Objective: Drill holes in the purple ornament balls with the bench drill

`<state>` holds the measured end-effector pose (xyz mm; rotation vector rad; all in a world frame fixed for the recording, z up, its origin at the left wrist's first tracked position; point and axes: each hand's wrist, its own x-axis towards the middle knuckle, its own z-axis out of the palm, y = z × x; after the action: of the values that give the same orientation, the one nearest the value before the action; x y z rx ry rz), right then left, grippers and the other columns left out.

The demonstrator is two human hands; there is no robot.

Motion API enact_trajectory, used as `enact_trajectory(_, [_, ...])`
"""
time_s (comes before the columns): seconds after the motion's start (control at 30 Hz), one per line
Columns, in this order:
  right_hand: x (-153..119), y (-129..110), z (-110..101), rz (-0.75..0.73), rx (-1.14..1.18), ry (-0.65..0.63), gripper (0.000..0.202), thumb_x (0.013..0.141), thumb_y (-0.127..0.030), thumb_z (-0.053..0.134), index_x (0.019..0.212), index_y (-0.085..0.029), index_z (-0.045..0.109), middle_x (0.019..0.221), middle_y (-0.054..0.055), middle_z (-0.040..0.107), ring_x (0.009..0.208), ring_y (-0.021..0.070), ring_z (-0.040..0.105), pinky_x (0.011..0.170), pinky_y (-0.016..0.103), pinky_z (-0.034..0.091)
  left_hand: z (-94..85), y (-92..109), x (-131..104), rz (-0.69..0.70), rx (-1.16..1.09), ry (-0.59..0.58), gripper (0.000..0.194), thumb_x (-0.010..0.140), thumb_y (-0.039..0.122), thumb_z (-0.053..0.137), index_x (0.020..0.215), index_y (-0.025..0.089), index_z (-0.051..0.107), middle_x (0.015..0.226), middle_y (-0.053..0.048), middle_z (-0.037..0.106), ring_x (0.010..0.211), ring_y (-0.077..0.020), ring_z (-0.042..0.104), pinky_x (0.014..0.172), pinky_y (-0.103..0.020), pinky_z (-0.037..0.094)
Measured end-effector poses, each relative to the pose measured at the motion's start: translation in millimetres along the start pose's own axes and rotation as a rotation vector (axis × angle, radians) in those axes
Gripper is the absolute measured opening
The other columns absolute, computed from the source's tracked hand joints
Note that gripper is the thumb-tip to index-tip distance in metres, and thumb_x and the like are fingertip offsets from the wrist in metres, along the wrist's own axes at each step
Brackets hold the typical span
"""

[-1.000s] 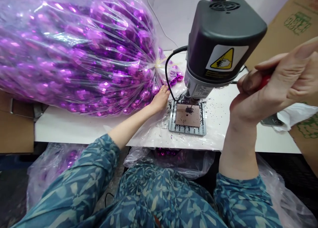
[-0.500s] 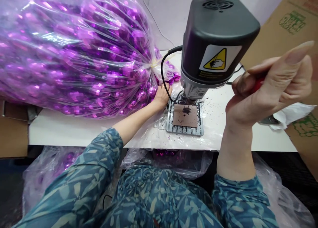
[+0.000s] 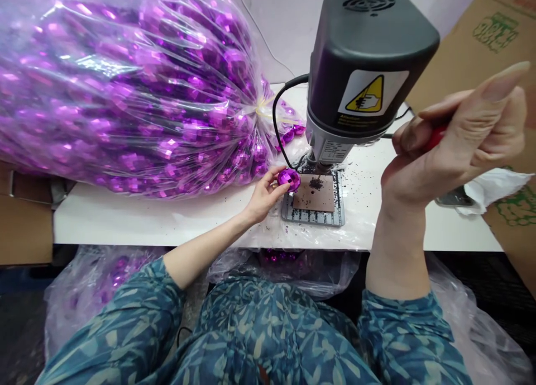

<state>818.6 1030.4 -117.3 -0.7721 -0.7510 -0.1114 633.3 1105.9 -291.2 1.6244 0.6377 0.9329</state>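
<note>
Between the fingertips of my left hand (image 3: 264, 196) is a shiny purple faceted ball (image 3: 288, 179), held at the left edge of the drill press base (image 3: 316, 217). On that base lies a brown square plate (image 3: 310, 199) with a small hole and a heap of dark shavings. Above it stands the drill press (image 3: 372, 55), its black motor housing bearing a yellow warning label. My right hand (image 3: 456, 133) is closed around the red-gripped lever handle (image 3: 436, 137) at the machine's right side.
A big clear bag (image 3: 138, 94) of purple faceted balls, tied with a yellow tie, fills the left of the white table (image 3: 167, 220). A few loose balls lie beyond its neck. Cardboard boxes (image 3: 460, 61) stand right and left. White crumpled paper (image 3: 498, 189) lies at right.
My left hand has come from beside the bag's neck toward me and to the drill press base, now with a purple ball in its fingers. My right hand stays on the lever.
</note>
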Motion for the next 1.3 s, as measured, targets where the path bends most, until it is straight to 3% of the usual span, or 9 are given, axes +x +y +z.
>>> enact_trajectory(0.07, [0,0,-1,-0.008,-0.004,-0.019,0.038,0.097,-0.027,0.049,0.062,-0.013,0.049,0.050,-0.008,0.040,0.041,-0.0032,0.040,0.047,0.018,0.023,12.1,3,0,-0.154,-0.185,-0.026,0.048,0.098,0.047,0.061,0.139,0.024,0.055,0.135,-0.013,0.067,0.115,-0.0245,0.070,0.094,-0.042,0.062])
enact_trajectory(0.13, [0,3,-3,-0.062,0.013,-0.067,0.039,0.097,-0.033,0.052,0.063,-0.013,0.052,0.051,-0.008,0.042,0.041,-0.0026,0.041,0.046,0.018,0.025,18.6,2,4,-0.220,-0.252,-0.027,0.046,0.098,0.048,0.060,0.137,0.024,0.057,0.137,-0.013,0.067,0.116,-0.0252,0.070,0.093,-0.043,0.062])
enact_trajectory(0.23, [2,7,-7,-0.125,0.042,-0.103,0.042,0.092,-0.044,0.058,0.064,-0.013,0.055,0.050,-0.008,0.045,0.040,-0.0018,0.040,0.042,0.017,0.025,21.6,-4,13,-0.164,-0.218,-0.005,0.049,0.096,0.053,0.064,0.135,0.023,0.058,0.136,-0.012,0.068,0.121,-0.0252,0.068,0.100,-0.044,0.059])
enact_trajectory(0.33, [2,9,-8,-0.116,0.011,-0.096,0.042,0.089,-0.046,0.057,0.063,-0.013,0.057,0.051,-0.008,0.045,0.040,-0.0035,0.042,0.044,0.016,0.025,23.8,-14,19,-0.078,-0.165,-0.022,0.058,0.089,0.057,0.074,0.132,0.022,0.059,0.133,-0.012,0.069,0.125,-0.0252,0.066,0.110,-0.045,0.052])
enact_trajectory(0.6, [0,5,-8,-0.105,-0.030,-0.103,0.043,0.090,-0.044,0.052,0.063,-0.011,0.056,0.053,-0.009,0.045,0.042,-0.0065,0.042,0.047,0.015,0.025,37.1,-32,24,-0.102,-0.149,-0.035,0.066,0.079,0.057,0.083,0.126,0.017,0.059,0.128,-0.015,0.071,0.123,-0.0287,0.067,0.110,-0.048,0.050])
enact_trajectory(1.07, [1,10,-9,-0.118,-0.028,-0.102,0.046,0.090,-0.050,0.054,0.062,-0.013,0.054,0.051,-0.009,0.045,0.040,-0.0052,0.041,0.043,0.015,0.025,46.6,-34,20,-0.006,-0.020,-0.087,0.052,0.086,0.046,0.079,0.122,0.017,0.056,0.127,-0.015,0.071,0.121,-0.0281,0.068,0.108,-0.048,0.053])
enact_trajectory(1.3, [1,11,-8,-0.136,0.020,-0.083,0.045,0.089,-0.047,0.058,0.062,-0.012,0.053,0.053,-0.008,0.047,0.039,-0.0039,0.041,0.043,0.016,0.024,52.0,-26,16,0.069,0.161,-0.073,0.049,0.082,0.032,0.083,0.124,0.017,0.062,0.125,-0.013,0.069,0.120,-0.0282,0.066,0.109,-0.048,0.051])
